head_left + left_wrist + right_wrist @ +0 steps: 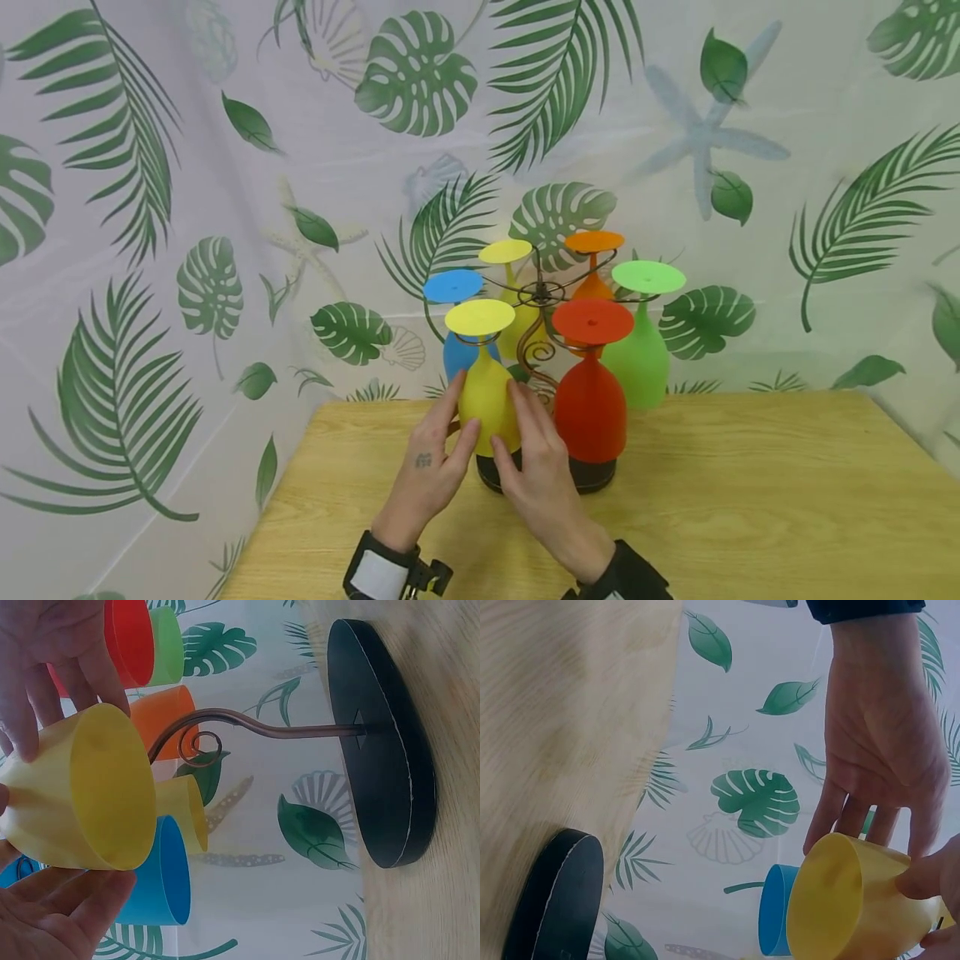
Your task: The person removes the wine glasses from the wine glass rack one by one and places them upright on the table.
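An upside-down yellow wine glass [489, 392] hangs at the front left of a wire glass rack [542, 293], its foot above the wire. My left hand [431, 467] holds the bowl from the left, thumb at the front and fingers along the side. From the right, my right hand [542, 471] grips the same bowl with thumb and fingers. In the left wrist view the yellow glass's [112, 787] open rim faces the black base [382, 742]. The right wrist view shows my left hand [881, 727] against the glass [832, 900].
Beside it hang a red glass [591, 400], a green glass [637, 358], an orange glass [594, 287], a blue glass [467, 354] and another yellow glass [517, 329]. The rack stands on a wooden table [720, 500] before a leaf-patterned backdrop [225, 167].
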Action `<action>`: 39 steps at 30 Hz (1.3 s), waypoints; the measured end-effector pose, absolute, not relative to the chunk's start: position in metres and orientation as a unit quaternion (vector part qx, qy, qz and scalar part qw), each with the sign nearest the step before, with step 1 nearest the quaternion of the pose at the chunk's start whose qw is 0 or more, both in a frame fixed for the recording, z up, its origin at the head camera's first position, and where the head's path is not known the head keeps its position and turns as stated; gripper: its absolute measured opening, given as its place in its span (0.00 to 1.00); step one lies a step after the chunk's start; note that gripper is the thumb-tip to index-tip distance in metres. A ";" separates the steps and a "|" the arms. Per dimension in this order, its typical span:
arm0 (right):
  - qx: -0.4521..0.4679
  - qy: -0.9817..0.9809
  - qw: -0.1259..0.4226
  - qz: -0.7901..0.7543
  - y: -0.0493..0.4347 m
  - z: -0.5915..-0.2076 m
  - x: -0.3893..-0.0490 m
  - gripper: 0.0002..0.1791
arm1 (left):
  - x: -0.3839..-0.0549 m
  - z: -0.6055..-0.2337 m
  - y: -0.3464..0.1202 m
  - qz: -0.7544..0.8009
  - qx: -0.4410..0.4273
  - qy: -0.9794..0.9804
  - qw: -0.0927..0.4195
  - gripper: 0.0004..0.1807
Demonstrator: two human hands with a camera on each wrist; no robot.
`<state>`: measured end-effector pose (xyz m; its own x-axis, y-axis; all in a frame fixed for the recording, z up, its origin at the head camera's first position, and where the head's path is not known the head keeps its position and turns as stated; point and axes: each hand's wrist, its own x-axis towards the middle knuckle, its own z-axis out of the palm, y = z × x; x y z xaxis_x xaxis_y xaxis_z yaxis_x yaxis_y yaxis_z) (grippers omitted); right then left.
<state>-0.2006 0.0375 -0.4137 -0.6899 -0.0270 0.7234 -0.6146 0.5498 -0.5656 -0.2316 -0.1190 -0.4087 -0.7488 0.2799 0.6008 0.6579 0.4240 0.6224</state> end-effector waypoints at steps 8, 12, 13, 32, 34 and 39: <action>0.195 -0.812 0.352 0.423 0.037 -0.414 -0.200 0.42 | -0.232 -0.408 -0.117 -0.448 -0.290 -0.821 0.203 0.33; 0.190 -0.814 0.354 0.421 0.037 -0.414 -0.200 0.42 | -0.233 -0.408 -0.115 -0.443 -0.294 -0.822 0.202 0.33; 0.189 -0.814 0.354 0.421 0.037 -0.414 -0.200 0.42 | -0.234 -0.408 -0.115 -0.444 -0.294 -0.822 0.201 0.33; 0.184 -0.811 0.387 0.399 0.041 -0.417 -0.194 0.45 | -0.234 -0.407 -0.109 -0.445 -0.312 -0.818 0.190 0.33; 0.184 -0.810 0.389 0.399 0.041 -0.417 -0.193 0.45 | -0.233 -0.407 -0.109 -0.444 -0.313 -0.817 0.191 0.33; 0.181 -0.808 0.396 0.396 0.040 -0.419 -0.191 0.45 | -0.231 -0.408 -0.109 -0.449 -0.317 -0.814 0.190 0.33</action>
